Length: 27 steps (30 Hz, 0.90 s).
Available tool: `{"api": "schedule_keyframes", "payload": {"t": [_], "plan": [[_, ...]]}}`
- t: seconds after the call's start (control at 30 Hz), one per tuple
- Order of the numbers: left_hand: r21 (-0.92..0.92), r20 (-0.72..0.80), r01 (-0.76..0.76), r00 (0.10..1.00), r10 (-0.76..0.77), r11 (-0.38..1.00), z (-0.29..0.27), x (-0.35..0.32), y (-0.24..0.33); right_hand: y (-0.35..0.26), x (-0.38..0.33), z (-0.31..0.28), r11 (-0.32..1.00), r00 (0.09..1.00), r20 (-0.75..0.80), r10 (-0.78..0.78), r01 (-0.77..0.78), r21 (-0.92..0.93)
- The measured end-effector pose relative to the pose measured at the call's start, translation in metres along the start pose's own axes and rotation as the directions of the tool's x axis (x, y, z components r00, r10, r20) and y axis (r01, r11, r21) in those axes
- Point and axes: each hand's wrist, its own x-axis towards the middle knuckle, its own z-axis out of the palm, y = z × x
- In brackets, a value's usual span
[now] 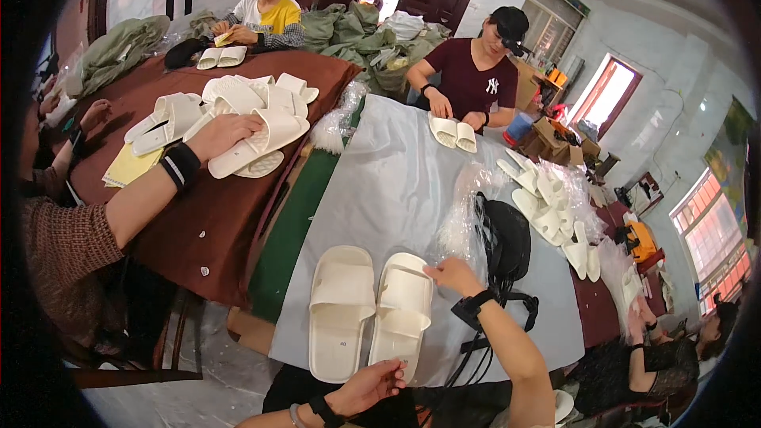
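Observation:
A pair of cream slide slippers lies near the front edge of the grey-covered table, toes pointing away from me. The left slipper (pixel 342 314) lies flat, with neither of my hands on it. At the heel of the right slipper (pixel 403 301), my left hand (pixel 369 388) is closed, its curled fingers against the sole's edge. My right hand (pixel 458 277) grips the same slipper by the side near its toe, and a dark band circles that wrist. Part of each hand's fingertips is hidden.
A black bag with straps (pixel 506 242) and clear plastic bags (pixel 464 210) lie right of my slippers. More slippers (pixel 547 198) are heaped on the right. Co-workers handle slippers at the far side and on the left, where a pile (pixel 261 103) covers the brown table (pixel 206 246).

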Motion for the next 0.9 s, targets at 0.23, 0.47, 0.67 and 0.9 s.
{"api": "schedule_keyframes", "payload": {"t": [0.23, 0.47, 0.67, 0.9], "plan": [[-0.033, 0.025, -0.037, 0.999, 0.038, 0.999, -0.010, 0.002, 0.001, -0.014, -0.014, 0.009, 0.939, 0.991, -0.136, 0.013, 0.035, 0.343], [-0.188, 0.053, -0.098, 0.993, 0.109, 0.977, -0.002, -0.006, 0.027, -0.028, -0.028, 0.008, 0.944, 0.799, -0.576, -0.176, 0.303, 0.133], [-0.273, 0.078, -0.184, 0.974, 0.212, 0.944, -0.008, 0.003, 0.051, -0.058, -0.037, 0.002, 0.715, 0.913, -0.212, -0.348, 0.405, 0.570], [-0.323, 0.039, -0.244, 0.962, 0.271, 0.914, -0.017, 0.008, 0.053, -0.074, -0.067, -0.005, 0.856, 0.973, 0.001, -0.233, 0.204, 0.475]]}}
